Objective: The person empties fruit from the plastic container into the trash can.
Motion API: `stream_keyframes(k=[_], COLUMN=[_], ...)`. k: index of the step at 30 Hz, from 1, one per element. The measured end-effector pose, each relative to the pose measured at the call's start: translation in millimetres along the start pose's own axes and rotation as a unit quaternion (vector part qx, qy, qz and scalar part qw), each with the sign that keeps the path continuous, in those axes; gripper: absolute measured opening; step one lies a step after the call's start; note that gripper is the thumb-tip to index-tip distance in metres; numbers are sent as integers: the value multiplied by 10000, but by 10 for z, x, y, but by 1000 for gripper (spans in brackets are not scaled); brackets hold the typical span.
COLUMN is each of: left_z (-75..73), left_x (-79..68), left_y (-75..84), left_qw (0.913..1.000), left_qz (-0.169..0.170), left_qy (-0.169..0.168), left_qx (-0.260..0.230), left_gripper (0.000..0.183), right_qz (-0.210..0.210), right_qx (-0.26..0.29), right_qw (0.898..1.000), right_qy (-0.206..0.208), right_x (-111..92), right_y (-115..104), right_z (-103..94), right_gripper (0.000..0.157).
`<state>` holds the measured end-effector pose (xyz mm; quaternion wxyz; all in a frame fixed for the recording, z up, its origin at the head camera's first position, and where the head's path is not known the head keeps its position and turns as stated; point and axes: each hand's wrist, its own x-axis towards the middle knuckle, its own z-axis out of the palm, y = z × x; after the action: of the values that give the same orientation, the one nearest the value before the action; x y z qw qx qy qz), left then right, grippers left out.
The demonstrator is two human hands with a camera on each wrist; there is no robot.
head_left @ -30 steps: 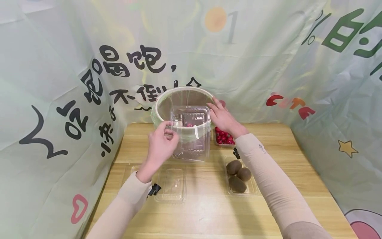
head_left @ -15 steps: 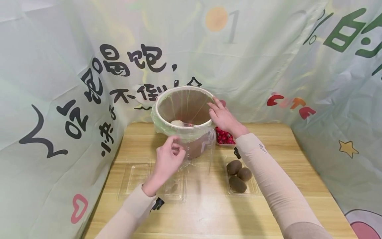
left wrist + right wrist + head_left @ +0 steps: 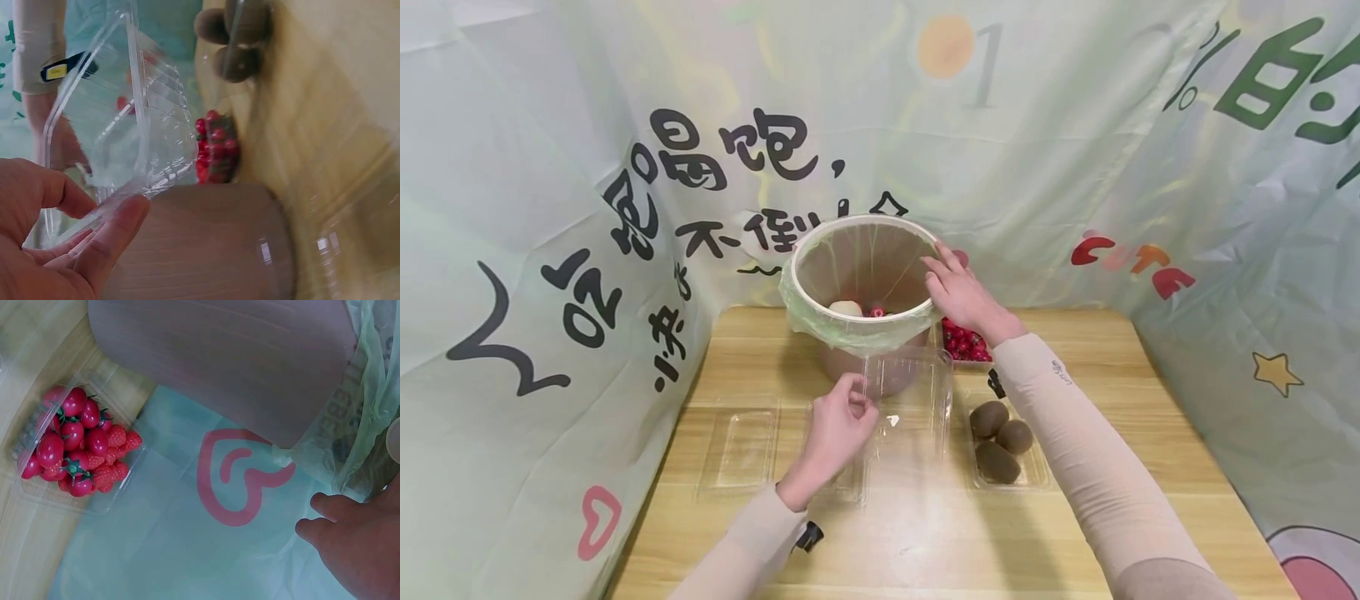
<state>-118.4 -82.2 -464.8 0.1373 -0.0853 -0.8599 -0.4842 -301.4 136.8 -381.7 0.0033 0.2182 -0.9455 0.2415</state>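
My left hand (image 3: 842, 421) pinches a clear plastic container (image 3: 917, 396) by its edge, between thumb and fingers. In the left wrist view the container (image 3: 147, 119) is tilted, and I see nothing in it. Behind it stands a brownish bin (image 3: 842, 360) lined with a thin green bag (image 3: 850, 333). My right hand (image 3: 962, 292) holds the bin's right rim, fingers on both sides of it; the right wrist view shows only part of that hand (image 3: 359, 531). Inside the bin lie a pale round thing (image 3: 846, 308) and a small red thing (image 3: 877, 312).
A clear box of cherry tomatoes and raspberries (image 3: 84, 447) sits right of the bin. Nearer stands a tray (image 3: 1037, 475) with three kiwis (image 3: 997, 462). At left lie two clear trays, one plainly visible (image 3: 737, 450), the other partly behind my left hand. Printed cloth (image 3: 1037, 167) surrounds the table (image 3: 917, 533).
My left hand has moved the clear container down and slightly right, from over the bin's opening to in front of the bin. My right hand has stayed at the rim.
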Motion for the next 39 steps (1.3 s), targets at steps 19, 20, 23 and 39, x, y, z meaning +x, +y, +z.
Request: stream_keyframes(k=[19, 20, 23, 39], left_z=[375, 385, 413, 476], left_x=[-216, -221, -235, -225], left_y=[-477, -486, -517, -550], left_qw=[9836, 9839, 9844, 9840], left_qz=[-1445, -1437, -1446, -1481], left_qy=[-767, -758, -758, -986], left_qx=[-760, -747, -656, -40], left_gripper=[31, 29, 28, 37], right_qz=[35, 36, 42, 43], right_qx=[8, 12, 18, -26], right_qw=[10000, 10000, 10000, 10000], right_qy=[48, 40, 17, 37], right_x=[7, 7, 6, 5], right_y=[-21, -23, -26, -14], right_z=[-14, -15, -14, -7], right_gripper=[65, 65, 65, 64])
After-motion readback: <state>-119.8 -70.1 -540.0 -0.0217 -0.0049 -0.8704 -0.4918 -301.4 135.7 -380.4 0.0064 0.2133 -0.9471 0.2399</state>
